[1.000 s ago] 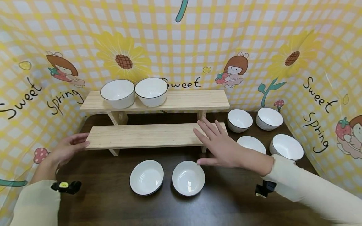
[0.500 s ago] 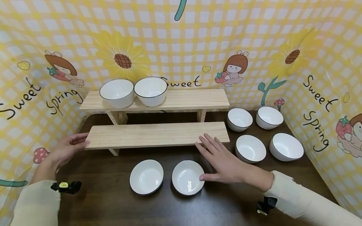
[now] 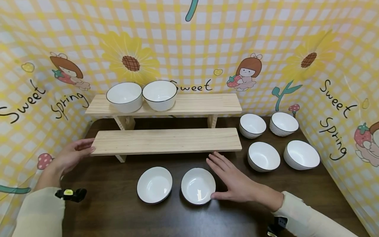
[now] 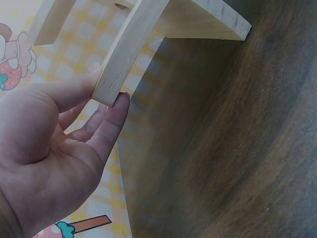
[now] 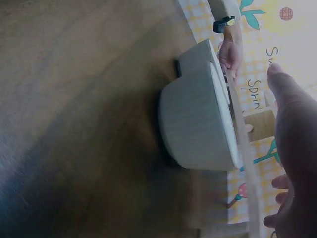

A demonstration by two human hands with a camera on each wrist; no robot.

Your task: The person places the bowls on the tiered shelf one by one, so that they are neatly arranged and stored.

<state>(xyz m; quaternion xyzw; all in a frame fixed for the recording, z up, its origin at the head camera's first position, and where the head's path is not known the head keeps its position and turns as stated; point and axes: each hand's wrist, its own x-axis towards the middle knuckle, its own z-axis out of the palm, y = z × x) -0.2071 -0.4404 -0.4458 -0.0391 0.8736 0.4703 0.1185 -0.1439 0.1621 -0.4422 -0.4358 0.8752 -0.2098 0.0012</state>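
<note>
Front-right bowl (image 3: pixel 198 186): upright on the tabletop (image 3: pixel 118 219), white, dark rim. Right grip (image 3: pixel 235 185) at its right side: open, fingers spread and extended, thumb tip overlapping the rim in the head view; contact cannot be told. Fingertips of this hand lie close to the front edge of the lower shelf board (image 3: pixel 165 141).

Left grip (image 3: pixel 71 155): pinching the left end of that board, thumb on one face, fingers on the other.

Front-left bowl (image 3: pixel 154 185): upright, just beside the first, well clear of both hands.

Lower shelf board stands directly behind both front bowls, between them and the upper shelf (image 3: pixel 207 103). On the upper shelf, left half: two larger bowls (image 3: pixel 160 95), side by side, upright.

Right of the shelves: four bowls (image 3: pixel 264 156) in two rows on the tabletop, the nearest one beyond the right fingers. Yellow checked cloth (image 3: pixel 189 42) encloses back and sides.
</note>
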